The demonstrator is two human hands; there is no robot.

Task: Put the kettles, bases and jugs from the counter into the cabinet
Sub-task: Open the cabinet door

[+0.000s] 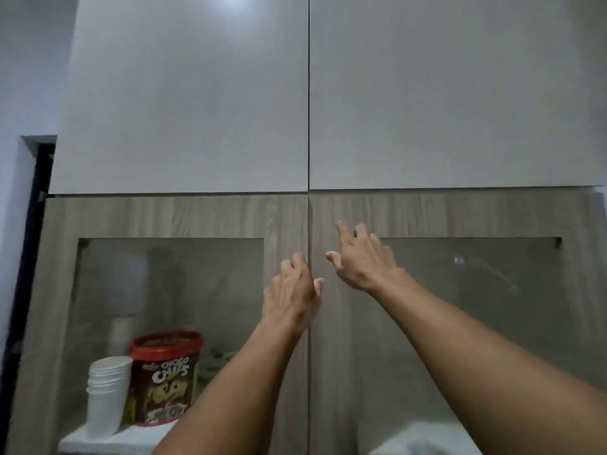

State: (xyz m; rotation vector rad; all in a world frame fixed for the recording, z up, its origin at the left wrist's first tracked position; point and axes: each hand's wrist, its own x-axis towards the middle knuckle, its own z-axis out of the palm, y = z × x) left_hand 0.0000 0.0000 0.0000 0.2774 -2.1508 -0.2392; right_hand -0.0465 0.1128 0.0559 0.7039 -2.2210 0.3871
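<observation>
Two hands spread, empty | left hand (292, 290), right hand (363, 261) at closed cabinet (348, 211) door seam

Wood-grain matt cabinet doors (345, 211), glass panes (170, 290); paper cups (106, 395).

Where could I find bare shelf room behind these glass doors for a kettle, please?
Behind the right glass door the space looks bare, though the pane is hazy. Behind the left glass door it is crowded low down: stacked paper cups beside a snack tub. Both doors are shut; the left hand and right hand are at the middle seam.
</observation>
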